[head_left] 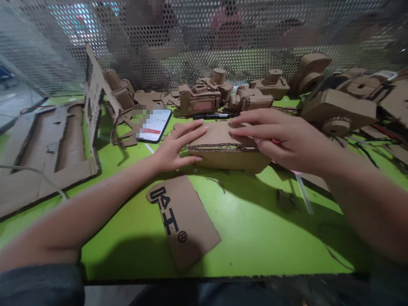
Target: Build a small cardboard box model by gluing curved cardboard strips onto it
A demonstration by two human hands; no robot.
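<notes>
A small cardboard box (229, 160) sits on the green table, its layered top edge facing me with a narrow gap under the lid. My left hand (175, 148) grips the box's left end, fingers on top and thumb at the front. On the lid's right part rest the bent fingers of my right hand (283, 138), thumb at the top edge. A bit of red shows below that hand; I cannot make out what it is. Nearer to me lies a flat cardboard piece (194, 225) with black print.
Behind the box are a black pen (212, 116), a phone (156, 125) and cardboard camera-like models (200, 102). A large cut cardboard sheet (70, 174) lies left; more cardboard shapes (338, 110) pile up right. A perforated metal screen (191, 51) closes off the back.
</notes>
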